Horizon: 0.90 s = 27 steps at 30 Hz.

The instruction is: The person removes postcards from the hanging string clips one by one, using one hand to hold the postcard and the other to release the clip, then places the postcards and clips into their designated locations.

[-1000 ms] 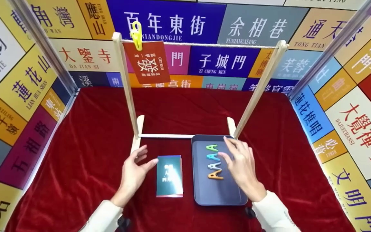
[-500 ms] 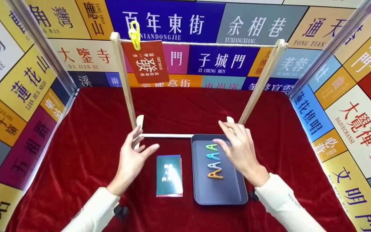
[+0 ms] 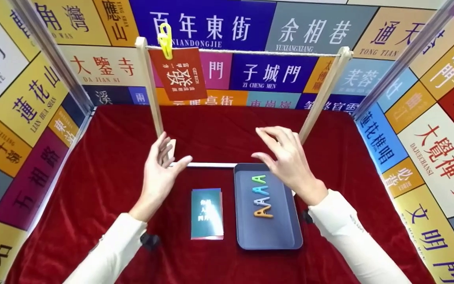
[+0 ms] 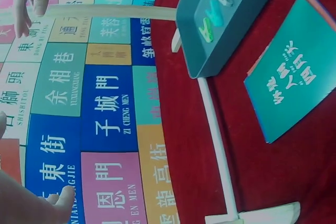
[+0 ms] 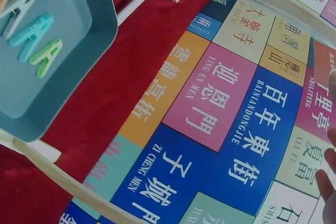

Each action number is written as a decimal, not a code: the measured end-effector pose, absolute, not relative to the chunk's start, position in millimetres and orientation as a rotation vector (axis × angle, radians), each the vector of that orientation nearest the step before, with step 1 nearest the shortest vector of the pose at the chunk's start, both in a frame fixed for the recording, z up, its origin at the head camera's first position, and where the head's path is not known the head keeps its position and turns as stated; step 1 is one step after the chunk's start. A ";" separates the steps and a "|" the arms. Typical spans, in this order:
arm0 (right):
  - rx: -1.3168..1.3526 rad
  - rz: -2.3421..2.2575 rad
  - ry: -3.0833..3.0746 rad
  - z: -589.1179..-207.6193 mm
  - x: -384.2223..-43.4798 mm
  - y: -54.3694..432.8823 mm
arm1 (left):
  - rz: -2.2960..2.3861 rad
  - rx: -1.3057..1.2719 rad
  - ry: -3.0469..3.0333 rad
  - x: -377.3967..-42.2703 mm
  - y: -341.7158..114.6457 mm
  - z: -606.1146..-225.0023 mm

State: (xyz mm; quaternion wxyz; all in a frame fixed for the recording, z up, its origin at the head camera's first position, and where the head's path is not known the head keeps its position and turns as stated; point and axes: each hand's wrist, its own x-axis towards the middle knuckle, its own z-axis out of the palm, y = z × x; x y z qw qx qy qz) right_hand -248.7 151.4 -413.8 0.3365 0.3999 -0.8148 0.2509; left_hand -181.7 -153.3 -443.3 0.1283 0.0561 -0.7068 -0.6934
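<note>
In the head view my left hand (image 3: 157, 177) is raised beside the wooden rack's left post, fingers loosely bent and thumb apart, with nothing in it. My right hand (image 3: 290, 161) hovers over the far right side of the grey tray (image 3: 268, 238), thumb and fingers spread apart around nothing. Within the tray several small clothespins lie in a column: green (image 3: 258, 179), blue, pale grey and orange (image 3: 263, 212). A stack of cards (image 3: 207, 227), teal on top with white characters, lies left of the tray. From the rack's string a red card (image 3: 199, 88) hangs by a yellow clip (image 3: 166, 43).
The wooden rack (image 3: 323, 94) stands behind the tray, its string (image 3: 250, 52) stretched between two posts and a white bar (image 3: 211, 165) low down. Dark red cloth (image 3: 227, 134) covers the table. Printed sign panels (image 3: 280, 75) and metal poles (image 3: 392, 55) enclose it.
Both hands have risen and moved away from me toward the rack, the right one leaving the tray's right side. Cards, clothespins and the hanging red card stay where they were.
</note>
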 end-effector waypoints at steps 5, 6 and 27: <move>1.166 0.533 -2.136 -405.3 -254.5 143.1 | -2.055 0.132 -1.977 -190.0 -154.4 -435.2; 1.188 0.509 -2.140 -403.4 -255.4 140.9 | -2.059 0.130 -1.962 -192.0 -155.1 -433.4; 1.228 0.281 -1.994 -358.7 -275.3 103.5 | -2.033 0.135 -1.927 -222.8 -156.4 -421.3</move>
